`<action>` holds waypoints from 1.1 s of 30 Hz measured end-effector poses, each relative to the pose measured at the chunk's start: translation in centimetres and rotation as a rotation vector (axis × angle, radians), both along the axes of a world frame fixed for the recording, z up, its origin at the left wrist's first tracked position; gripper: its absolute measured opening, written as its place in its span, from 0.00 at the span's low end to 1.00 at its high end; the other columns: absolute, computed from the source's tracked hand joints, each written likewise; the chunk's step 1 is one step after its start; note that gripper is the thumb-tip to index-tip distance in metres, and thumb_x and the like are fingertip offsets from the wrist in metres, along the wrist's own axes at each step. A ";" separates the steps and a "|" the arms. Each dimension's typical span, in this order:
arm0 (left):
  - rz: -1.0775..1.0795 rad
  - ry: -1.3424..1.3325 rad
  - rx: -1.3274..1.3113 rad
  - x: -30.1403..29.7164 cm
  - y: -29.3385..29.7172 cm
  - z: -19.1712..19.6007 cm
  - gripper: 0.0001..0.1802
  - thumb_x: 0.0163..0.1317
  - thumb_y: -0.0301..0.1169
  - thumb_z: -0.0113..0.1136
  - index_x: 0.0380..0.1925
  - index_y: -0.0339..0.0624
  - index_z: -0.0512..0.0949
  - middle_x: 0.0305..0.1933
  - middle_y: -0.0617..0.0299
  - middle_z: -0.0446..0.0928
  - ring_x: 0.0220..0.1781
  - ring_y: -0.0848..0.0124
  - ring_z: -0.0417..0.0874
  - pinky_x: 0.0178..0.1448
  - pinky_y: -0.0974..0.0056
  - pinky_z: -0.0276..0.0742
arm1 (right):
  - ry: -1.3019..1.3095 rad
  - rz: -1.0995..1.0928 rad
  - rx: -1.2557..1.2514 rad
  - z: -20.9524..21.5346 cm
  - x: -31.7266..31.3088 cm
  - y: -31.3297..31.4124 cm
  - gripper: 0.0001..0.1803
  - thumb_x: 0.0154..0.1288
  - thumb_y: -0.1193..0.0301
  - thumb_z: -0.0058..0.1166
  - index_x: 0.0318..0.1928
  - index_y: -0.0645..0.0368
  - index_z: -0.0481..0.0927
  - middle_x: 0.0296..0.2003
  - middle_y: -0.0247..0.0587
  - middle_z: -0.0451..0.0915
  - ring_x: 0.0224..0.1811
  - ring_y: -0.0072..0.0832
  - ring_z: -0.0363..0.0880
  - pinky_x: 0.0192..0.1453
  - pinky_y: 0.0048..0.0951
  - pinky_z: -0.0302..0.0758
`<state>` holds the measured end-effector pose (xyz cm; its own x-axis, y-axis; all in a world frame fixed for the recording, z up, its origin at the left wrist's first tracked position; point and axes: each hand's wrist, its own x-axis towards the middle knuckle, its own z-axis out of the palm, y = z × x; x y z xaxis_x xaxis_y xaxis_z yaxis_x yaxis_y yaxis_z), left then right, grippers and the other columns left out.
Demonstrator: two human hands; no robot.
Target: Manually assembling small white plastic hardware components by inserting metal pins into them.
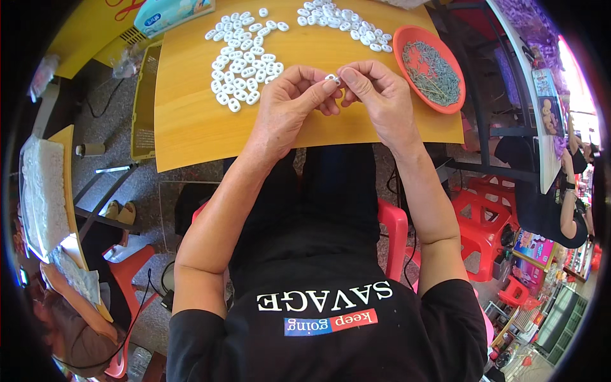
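Above the near part of the table, my left hand point(296, 99) pinches a small white oval piece with two holes point(331, 77) between thumb and fingertips. My right hand point(375, 95) is closed with its thumb and forefinger against the piece's right side; anything tiny inside that pinch is hidden. To the left of my hands lies a loose spread of white two-hole pieces point(238, 67), and another group of white pieces point(344, 20) is farther back. On the right, an orange-red bowl point(399, 48) holds many thin grey metal pieces that look like screws or nails.
The yellow wooden table point(184, 121) has its near edge just before my lap. A blue-and-white soft pack point(172, 14) stands at its far left. Red plastic stools point(480, 223) are on the right. Other people sit at tables on both sides, one with an arm point(79, 299) showing at lower left.
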<state>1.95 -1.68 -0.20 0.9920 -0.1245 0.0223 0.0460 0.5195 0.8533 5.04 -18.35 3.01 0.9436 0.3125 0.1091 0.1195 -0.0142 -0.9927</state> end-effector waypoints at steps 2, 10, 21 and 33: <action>0.002 -0.004 0.000 0.0 0.0 0.0 0.10 0.66 0.30 0.61 0.39 0.34 0.76 0.33 0.58 0.81 0.32 0.74 0.82 0.39 0.70 0.76 | -0.007 -0.002 0.000 -0.1 0.1 0.0 0.11 0.69 0.68 0.59 0.40 0.65 0.81 0.29 0.32 0.80 0.30 0.15 0.76 0.35 0.18 0.76; 0.020 -0.007 -0.008 -0.1 -0.1 0.0 0.10 0.66 0.30 0.62 0.38 0.34 0.76 0.33 0.57 0.82 0.32 0.74 0.82 0.39 0.70 0.77 | -0.124 -0.036 -0.105 0.1 -0.4 0.2 0.10 0.69 0.69 0.58 0.39 0.66 0.80 0.29 0.33 0.81 0.30 0.16 0.78 0.34 0.19 0.77; 0.045 -0.012 0.014 -0.1 -0.2 -0.2 0.09 0.65 0.29 0.63 0.36 0.33 0.76 0.30 0.56 0.82 0.30 0.73 0.83 0.37 0.71 0.77 | -0.186 -0.013 -0.189 0.6 -0.4 0.5 0.08 0.69 0.73 0.56 0.38 0.67 0.79 0.29 0.36 0.82 0.30 0.18 0.80 0.34 0.21 0.80; 0.063 -0.023 0.026 0.1 -0.1 -0.3 0.08 0.66 0.28 0.61 0.36 0.32 0.77 0.30 0.56 0.82 0.30 0.73 0.83 0.36 0.71 0.78 | -0.111 0.025 -0.176 1.3 0.2 0.3 0.08 0.69 0.73 0.56 0.38 0.67 0.80 0.33 0.36 0.83 0.35 0.19 0.81 0.40 0.22 0.82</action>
<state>2.05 -1.77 -0.47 0.9971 -0.0627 0.0428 -0.0059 0.4980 0.8671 5.26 -18.08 4.30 0.9206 0.3589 0.1540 0.2309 -0.1820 -0.9558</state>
